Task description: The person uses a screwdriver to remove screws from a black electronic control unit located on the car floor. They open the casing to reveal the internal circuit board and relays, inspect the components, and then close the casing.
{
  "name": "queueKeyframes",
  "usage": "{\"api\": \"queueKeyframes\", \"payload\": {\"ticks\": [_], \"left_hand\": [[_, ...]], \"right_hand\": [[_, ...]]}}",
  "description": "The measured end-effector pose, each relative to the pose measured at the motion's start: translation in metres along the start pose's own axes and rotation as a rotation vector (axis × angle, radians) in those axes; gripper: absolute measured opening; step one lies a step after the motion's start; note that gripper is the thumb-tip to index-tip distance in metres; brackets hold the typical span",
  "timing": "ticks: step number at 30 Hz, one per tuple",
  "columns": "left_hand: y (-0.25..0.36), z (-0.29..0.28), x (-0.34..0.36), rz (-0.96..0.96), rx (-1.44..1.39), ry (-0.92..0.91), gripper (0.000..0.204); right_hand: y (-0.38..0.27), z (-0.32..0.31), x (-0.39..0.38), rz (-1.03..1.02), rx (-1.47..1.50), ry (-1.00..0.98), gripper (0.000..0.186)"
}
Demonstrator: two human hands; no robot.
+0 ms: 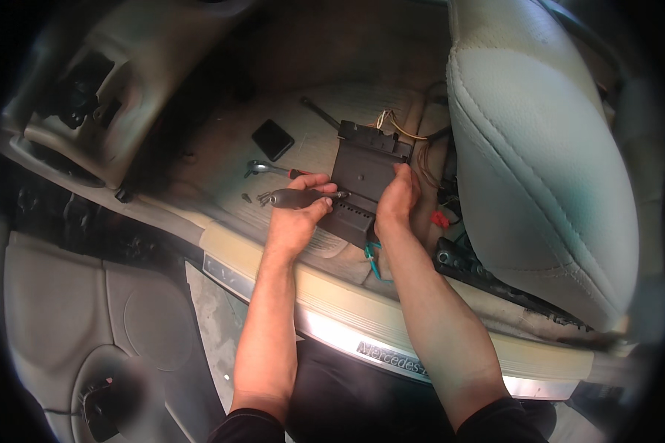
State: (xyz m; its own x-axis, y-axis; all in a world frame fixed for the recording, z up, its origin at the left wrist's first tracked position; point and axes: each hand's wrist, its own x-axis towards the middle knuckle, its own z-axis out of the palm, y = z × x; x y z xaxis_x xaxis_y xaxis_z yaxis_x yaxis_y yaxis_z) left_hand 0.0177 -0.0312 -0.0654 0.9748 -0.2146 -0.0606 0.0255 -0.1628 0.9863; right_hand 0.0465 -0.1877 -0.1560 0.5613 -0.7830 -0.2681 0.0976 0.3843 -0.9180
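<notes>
A black plastic electronic module [358,171] rests on the car's floor mat, tilted, with wires at its far end. My right hand [397,198] grips its right edge, fingers partly hidden beneath or behind it. In my left hand [300,220] is a screwdriver [297,198] with a thick dark handle, held between thumb and fingers. Its shaft points right, and the tip meets the module's face near the middle ridge; whether it sits in a screw is too small to tell. Beside my left hand lie a ratchet wrench [270,168] and a few small screws [262,198].
A dark flat rectangular device [273,139] lies on the floor mat [229,118]. The light leather seat [547,170] stands at right, its black rail [488,284] below. Near it are a red connector [440,219] and teal wire [373,260]. The door sill [325,303] crosses in front.
</notes>
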Motion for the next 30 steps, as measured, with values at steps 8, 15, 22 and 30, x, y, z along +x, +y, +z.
{"api": "queueKeyframes", "payload": {"ticks": [8, 15, 22, 30], "left_hand": [[0.007, -0.02, -0.004, 0.136, -0.564, 0.236, 0.025], [0.009, -0.029, -0.011, 0.197, -0.682, 0.241, 0.027], [0.01, -0.031, -0.012, 0.205, -0.69, 0.214, 0.028], [0.02, -0.035, -0.011, 0.237, -0.619, 0.262, 0.028]], "right_hand": [[-0.001, -0.004, 0.003, 0.154, 0.119, 0.03, 0.039], [-0.042, -0.007, -0.021, 0.312, 0.293, -0.1, 0.039], [-0.036, -0.006, -0.02, 0.308, 0.212, -0.106, 0.046], [-0.011, -0.009, 0.001, 0.281, 0.167, -0.145, 0.057]]}}
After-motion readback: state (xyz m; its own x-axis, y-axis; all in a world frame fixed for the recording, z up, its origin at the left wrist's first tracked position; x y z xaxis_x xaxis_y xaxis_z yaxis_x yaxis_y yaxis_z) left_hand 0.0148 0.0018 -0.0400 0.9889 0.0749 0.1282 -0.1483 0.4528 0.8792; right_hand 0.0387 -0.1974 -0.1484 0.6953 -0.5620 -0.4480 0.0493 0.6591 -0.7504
